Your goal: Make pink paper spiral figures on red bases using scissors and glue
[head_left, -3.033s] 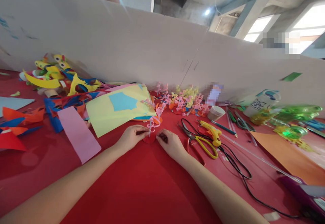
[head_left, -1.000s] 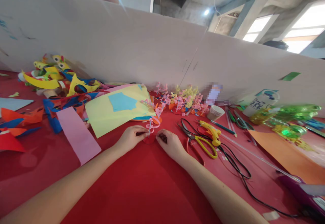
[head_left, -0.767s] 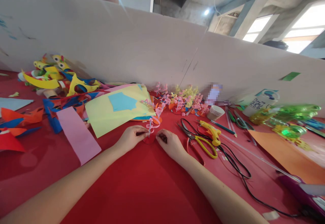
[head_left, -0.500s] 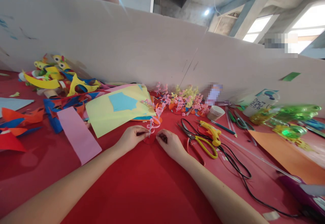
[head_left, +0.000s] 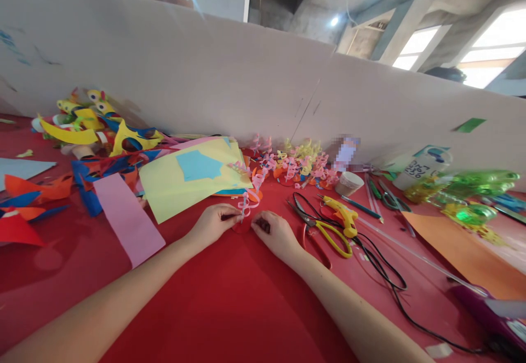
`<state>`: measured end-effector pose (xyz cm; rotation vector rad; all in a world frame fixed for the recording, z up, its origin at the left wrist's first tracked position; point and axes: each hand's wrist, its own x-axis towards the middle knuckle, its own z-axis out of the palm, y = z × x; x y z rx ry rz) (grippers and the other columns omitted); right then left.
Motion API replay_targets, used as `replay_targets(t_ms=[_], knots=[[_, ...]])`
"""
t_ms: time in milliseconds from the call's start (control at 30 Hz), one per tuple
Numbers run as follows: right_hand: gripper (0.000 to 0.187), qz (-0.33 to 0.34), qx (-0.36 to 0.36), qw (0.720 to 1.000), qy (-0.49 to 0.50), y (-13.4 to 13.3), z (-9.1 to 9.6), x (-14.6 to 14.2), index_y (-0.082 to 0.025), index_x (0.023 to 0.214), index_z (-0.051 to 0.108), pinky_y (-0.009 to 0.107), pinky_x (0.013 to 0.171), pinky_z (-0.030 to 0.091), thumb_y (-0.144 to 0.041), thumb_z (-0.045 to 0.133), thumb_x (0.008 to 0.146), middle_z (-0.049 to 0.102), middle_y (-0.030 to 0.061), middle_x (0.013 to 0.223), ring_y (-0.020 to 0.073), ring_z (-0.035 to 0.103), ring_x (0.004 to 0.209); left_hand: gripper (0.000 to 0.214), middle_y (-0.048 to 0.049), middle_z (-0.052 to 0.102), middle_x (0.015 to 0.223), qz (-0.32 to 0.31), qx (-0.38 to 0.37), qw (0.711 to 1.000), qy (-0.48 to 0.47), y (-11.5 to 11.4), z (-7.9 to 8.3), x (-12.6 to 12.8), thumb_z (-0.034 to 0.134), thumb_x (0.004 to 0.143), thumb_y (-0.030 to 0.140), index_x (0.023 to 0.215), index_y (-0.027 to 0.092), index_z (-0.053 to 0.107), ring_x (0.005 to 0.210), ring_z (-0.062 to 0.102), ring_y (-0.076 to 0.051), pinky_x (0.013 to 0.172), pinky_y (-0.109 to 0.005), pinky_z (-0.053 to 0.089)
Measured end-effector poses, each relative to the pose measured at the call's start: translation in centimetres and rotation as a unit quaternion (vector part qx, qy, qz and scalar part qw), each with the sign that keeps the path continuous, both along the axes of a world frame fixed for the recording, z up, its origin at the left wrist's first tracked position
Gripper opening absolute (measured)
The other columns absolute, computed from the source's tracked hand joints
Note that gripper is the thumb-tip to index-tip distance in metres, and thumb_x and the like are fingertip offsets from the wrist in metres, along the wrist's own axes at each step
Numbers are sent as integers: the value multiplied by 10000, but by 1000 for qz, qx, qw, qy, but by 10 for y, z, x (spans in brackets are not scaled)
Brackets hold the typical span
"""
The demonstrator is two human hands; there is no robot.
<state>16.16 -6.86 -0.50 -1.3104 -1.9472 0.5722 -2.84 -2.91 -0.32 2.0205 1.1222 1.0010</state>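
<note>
Between my hands stands a small pink paper spiral (head_left: 246, 205) wound round a thin pale stick. It rises from a red round base (head_left: 241, 228) on the red table. My left hand (head_left: 212, 224) is closed, with thumb and forefinger pinching the stick low down, just above the base. My right hand (head_left: 276, 234) is closed at the base's right edge, its fingers curled in. What its fingertips hold, if anything, is hidden. Just behind, another pink spiral (head_left: 258, 179) stands on an orange disc, partly overlapped by the nearer one.
Yellow paper sheets (head_left: 164, 193) and a pink strip (head_left: 129, 220) lie left. Several pink and yellow spirals (head_left: 306, 163) crowd the back. To the right are scissors (head_left: 335, 237), a yellow glue gun (head_left: 343, 215) with black cable, a small cup (head_left: 349, 183) and orange paper (head_left: 464, 248).
My right hand has shifted very slightly left, toward the base. My left hand keeps its pinch on the stick, and the spiral stays in place.
</note>
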Motion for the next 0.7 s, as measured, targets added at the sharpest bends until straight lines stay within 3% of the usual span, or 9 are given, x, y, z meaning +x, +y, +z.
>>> replay_targets(t_ms=[700], knots=[[86,-3,5,1000,-11,0,0,0,-183,765,603,222,584,424,-104,570,774,596,3,687,132,538,599,111,-50,751,833,3,-1,1000,2,1,-2,0,656,747,261,784,185,727,771,692,-195,736,-288,540]])
